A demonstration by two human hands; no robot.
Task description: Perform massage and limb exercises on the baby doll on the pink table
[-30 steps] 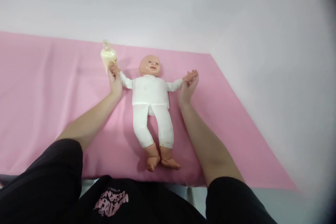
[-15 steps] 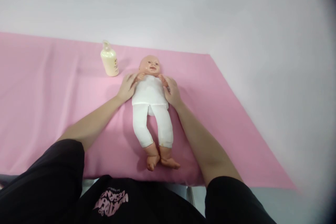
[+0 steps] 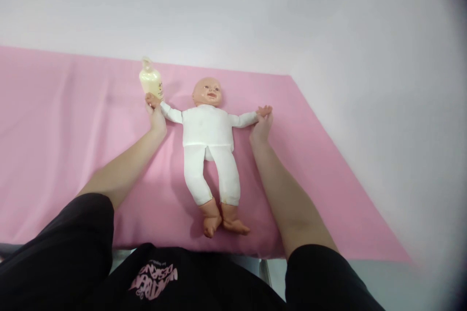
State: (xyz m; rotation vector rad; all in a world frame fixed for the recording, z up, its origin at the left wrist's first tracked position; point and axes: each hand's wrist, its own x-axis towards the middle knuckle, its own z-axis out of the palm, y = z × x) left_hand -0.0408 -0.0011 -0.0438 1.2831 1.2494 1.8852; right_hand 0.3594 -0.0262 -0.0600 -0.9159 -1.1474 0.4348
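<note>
Each hand, left hand [image 3: 156,115] and right hand [image 3: 261,126], pinches a doll [image 3: 208,131] wrist; bottle [image 3: 151,82] label unreadable.

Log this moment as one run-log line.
left hand: holds doll wrist, beside bottle | right hand: holds other wrist | doll: face up, arms spread | surface: pink cloth
</note>
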